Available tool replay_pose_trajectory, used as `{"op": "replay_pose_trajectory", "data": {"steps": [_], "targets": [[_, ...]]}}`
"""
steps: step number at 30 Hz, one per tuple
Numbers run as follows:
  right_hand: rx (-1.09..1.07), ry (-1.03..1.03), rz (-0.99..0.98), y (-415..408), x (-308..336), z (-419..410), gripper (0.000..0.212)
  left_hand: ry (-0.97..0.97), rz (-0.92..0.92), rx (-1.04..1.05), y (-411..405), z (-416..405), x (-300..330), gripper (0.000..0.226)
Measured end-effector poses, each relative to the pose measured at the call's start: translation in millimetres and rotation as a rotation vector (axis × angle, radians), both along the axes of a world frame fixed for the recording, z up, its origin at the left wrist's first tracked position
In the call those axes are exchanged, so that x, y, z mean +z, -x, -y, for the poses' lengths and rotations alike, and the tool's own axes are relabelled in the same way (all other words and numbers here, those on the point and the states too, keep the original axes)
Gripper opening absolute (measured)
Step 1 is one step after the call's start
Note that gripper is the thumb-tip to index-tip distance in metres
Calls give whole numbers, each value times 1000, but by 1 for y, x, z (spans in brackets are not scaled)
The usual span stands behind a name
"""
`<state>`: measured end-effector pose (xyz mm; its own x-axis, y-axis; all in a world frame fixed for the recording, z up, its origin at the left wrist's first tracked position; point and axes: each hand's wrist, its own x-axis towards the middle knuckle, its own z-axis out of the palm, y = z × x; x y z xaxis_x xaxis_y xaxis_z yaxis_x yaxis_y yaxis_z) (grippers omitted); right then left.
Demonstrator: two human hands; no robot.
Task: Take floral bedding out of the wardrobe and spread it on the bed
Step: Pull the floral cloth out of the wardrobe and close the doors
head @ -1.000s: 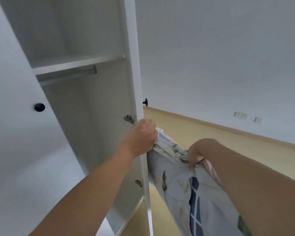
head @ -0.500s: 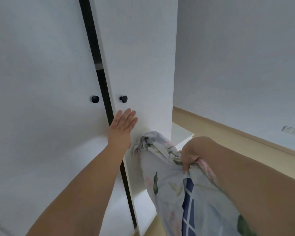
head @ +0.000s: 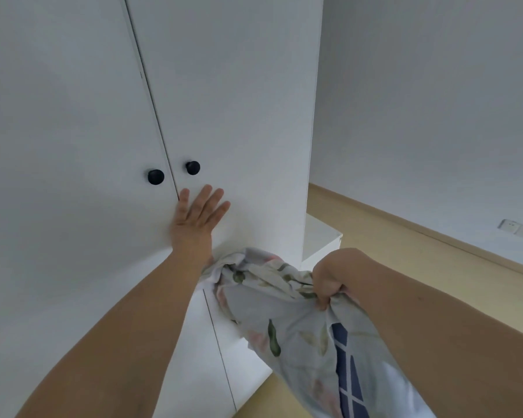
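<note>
Now shut — right wardrobe door [head: 233, 116], pressed by left hand [head: 194, 218], fingers spread flat. Floral bedding [head: 284, 315] bunched in right hand [head: 329, 279] — best gripped firmly, lifted clear of floor.

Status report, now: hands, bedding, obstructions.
Left hand flat on wardrobe door. Right hand grips floral bedding, out of wardrobe. Bed not in view.

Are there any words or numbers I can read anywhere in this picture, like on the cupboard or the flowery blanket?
None: no words or numbers can be read.
The wardrobe doors are plain white.
The floral bedding carries leaves, flowers and a navy grid pattern, no letters.
The wall sockets show no readable marking; too small to tell.
</note>
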<state>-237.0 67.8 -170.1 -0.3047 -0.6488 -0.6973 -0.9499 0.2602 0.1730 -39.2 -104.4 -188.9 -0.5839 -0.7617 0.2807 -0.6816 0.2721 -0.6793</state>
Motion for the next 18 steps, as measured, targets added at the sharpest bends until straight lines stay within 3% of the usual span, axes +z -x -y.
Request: {"op": "replay_pose_trajectory", "data": {"steps": [5, 12, 18], "targets": [[-4, -38, -41, 5, -6, 12, 42, -14, -54, 10, 8, 4, -9, 103], [-26, 41, -79, 16, -18, 10, 57, -18, -83, -19, 8, 4, -10, 100], [-42, 151, -63, 23, -20, -5, 53, -162, -121, -97, 4, -2, 3, 101]]}}
